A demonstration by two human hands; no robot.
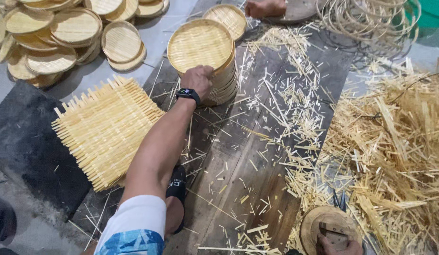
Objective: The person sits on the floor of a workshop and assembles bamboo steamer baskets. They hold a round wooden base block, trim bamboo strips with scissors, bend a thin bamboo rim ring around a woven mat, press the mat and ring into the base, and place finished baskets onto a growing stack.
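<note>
The stack of round woven trays (207,56) stands on the dark wooden floor boards (243,160), right of a square woven mat (104,130) — the left hand (198,79) rests on its near rim, fingers curled over the top tray's edge. Further right, at the bottom edge, the right hand (339,245) grips a dark tool on a round wooden block (318,222), beside a heap of bamboo offcuts (394,156).

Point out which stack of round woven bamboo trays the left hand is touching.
The tall stack of round woven trays at centre, with the left hand on its front rim. The loose tray piles at upper left lie untouched, beyond the square woven mats.
</note>
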